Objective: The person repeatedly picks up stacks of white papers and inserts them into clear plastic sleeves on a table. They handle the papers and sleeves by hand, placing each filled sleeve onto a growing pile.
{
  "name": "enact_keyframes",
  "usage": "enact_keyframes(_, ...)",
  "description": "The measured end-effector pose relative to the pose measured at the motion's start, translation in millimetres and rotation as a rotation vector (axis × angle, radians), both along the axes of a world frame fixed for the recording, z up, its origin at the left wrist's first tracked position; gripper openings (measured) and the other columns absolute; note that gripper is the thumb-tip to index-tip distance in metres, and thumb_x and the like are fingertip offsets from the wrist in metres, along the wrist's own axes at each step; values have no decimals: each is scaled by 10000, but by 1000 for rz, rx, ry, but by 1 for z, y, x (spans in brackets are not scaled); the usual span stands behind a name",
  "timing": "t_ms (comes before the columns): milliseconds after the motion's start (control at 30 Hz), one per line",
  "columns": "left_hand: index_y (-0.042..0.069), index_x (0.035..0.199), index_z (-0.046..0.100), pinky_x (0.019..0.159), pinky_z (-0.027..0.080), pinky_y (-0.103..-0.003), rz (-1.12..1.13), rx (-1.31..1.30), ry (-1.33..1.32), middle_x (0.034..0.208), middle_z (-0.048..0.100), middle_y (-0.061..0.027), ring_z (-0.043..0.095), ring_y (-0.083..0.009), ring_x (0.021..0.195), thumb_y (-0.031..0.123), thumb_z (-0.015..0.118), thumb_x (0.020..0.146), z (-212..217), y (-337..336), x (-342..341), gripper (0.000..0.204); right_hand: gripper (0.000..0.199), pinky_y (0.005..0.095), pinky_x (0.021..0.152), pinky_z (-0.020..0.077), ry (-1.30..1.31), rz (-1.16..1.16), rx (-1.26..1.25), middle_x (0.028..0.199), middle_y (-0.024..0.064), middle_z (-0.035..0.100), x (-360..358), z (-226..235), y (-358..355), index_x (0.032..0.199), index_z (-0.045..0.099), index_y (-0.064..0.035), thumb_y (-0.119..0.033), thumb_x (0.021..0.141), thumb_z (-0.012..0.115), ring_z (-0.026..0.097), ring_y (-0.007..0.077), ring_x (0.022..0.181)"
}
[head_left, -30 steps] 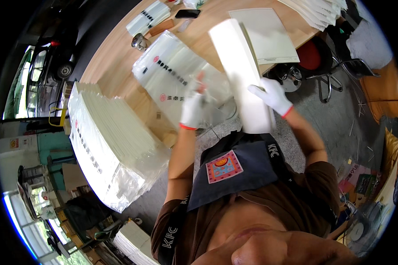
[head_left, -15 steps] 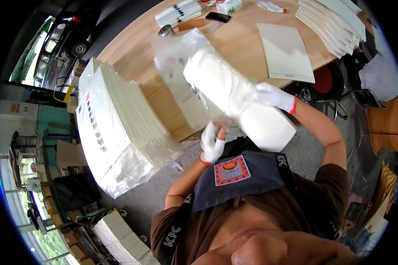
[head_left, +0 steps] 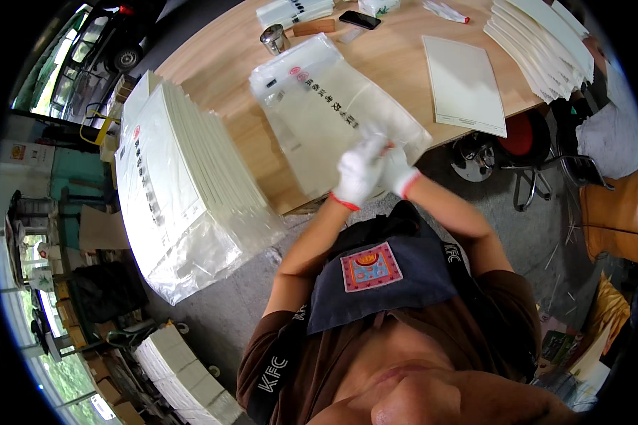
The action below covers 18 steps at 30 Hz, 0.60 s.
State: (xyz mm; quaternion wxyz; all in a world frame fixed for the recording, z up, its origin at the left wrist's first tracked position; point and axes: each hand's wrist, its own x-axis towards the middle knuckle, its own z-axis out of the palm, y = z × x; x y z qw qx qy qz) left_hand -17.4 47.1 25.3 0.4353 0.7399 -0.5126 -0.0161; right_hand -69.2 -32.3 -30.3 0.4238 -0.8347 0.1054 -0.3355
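Observation:
A clear plastic bag with red and black print lies on the table in front of me, with pale sheets showing through or under it. Both my hands wear white gloves with red cuffs and meet over the bag's near edge. My left hand is at the front, its fingertips smeared by motion. Close against it, my right hand is partly covered by the left. Whether either one grips the plastic cannot be made out. Left of them stands a thick stack of bagged white sheets, its clear wrap bunched at the near end.
On the wooden table lie a white printed sheet, a fanned pile of sheets, a dark phone, a wooden block, a metal cup and a glove. A stool stands right.
The white item in clear plastic that my right hand held raised is no longer up; a printed bag lies flat there. My right hand came left and my left hand moved up, so they meet.

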Motion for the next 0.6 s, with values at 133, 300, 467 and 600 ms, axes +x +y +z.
enact_keyframes(133, 80, 878, 595, 635, 520, -359, -80, 6, 188, 798, 651, -123, 644, -286, 701, 45, 601, 803, -33, 38, -2, 83, 455, 413, 909, 413, 145, -31, -489, 1173, 107, 543, -92, 27, 17, 1123, 518, -86, -268, 748, 700, 520, 275, 1096)
enact_keyframes(300, 72, 869, 572, 618, 489, -394, -118, 78, -270, 879, 614, -114, 601, -306, 744, 67, 669, 721, -57, 98, -15, 177, 317, 425, 628, 507, 883, -311, -512, 745, 116, 644, -96, -7, -21, 1010, 540, -73, -285, 784, 612, 648, 305, 698)
enact_keyframes(467, 66, 864, 578, 565, 454, -307, 464, 115, 74, 745, 587, -84, 565, -234, 624, 22, 661, 758, -105, 203, -15, 142, 233, 405, 475, 486, 769, -84, -650, 605, 92, 626, -128, 15, -5, 779, 548, -63, -279, 847, 495, 625, 289, 522)
enact_keyframes(600, 44, 819, 569, 558, 432, -221, 449, -205, 845, 666, 560, 7, 547, -65, 625, 33, 570, 825, -84, 228, -72, 13, 219, 404, 438, 486, 983, 177, -604, 605, 100, 633, -168, 33, 20, 755, 585, -104, -278, 849, 490, 630, 275, 503)
